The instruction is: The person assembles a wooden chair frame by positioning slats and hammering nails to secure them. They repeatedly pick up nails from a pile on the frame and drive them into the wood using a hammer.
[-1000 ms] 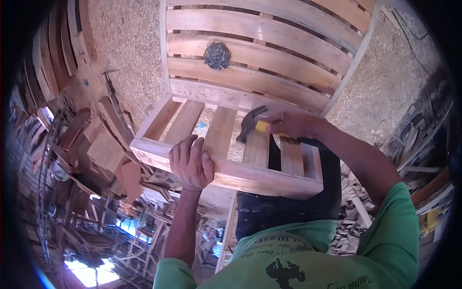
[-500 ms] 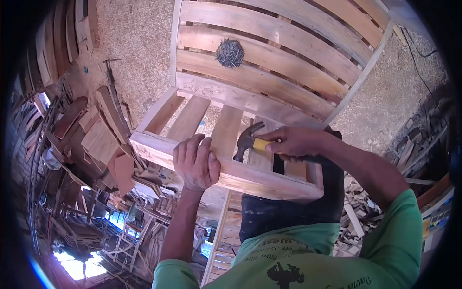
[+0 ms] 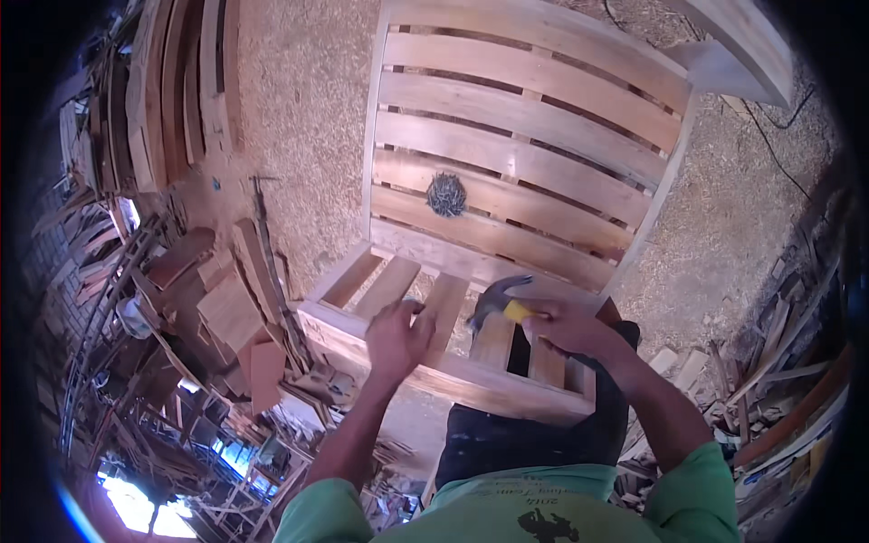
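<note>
My right hand [image 3: 570, 328] is wrapped round the yellow grip of a claw hammer [image 3: 496, 300]; its dark head is over the slats. My left hand [image 3: 396, 342] is over the front rail [image 3: 444, 380] of a slatted wooden frame, fingers curled above the slats. What those fingers hold, if anything, is hidden. The frame tilts at my lap, its far side against a larger slatted wooden panel [image 3: 534, 136]. On that panel's slats sits a small heap of nails [image 3: 446, 195].
Long boards [image 3: 163, 90] lean at the far left. Scrap wood [image 3: 226, 317] is piled on the left, and offcuts [image 3: 679, 366] lie at the right. Wood shavings [image 3: 303, 109] cover the floor. A black cable [image 3: 778, 158] and a pale wooden piece [image 3: 738, 45] are at the far right.
My left hand has shifted off its grip on the front rail to above the slats. The hammer head has lifted from near the rail. The view has tilted, so the panel appears lower.
</note>
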The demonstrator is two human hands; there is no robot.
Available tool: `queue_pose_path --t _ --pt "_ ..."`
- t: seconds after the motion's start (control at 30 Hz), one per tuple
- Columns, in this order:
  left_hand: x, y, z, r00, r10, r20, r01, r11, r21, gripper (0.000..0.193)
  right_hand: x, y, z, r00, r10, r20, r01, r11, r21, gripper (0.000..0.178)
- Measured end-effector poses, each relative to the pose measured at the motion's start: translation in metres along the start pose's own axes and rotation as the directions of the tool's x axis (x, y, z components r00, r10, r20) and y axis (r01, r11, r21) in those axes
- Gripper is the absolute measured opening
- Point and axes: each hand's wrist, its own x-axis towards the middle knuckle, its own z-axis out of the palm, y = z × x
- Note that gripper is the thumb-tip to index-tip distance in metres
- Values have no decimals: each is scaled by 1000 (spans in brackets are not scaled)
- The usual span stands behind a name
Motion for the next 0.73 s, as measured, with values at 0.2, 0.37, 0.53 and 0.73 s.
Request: queue_pose_path --t 0.2,0.37,0.53,0.73 --pt "187 -29 53 926 -176 -335 12 898 -439 33 -12 45 -28 835 11 -551 76 988 134 58" --pt "263 -17 63 876 -467 122 445 682 -581 21 -47 44 -54 789 56 -612 205 915 348 57" --pt "267 -27 84 907 -416 -59 264 673 -691 19 -42 48 -58 779 96 -620 212 890 404 58" --pt "226 9 39 954 -85 -289 73 996 -53 29 -14 52 -17 801 73 -594 270 842 468 58"
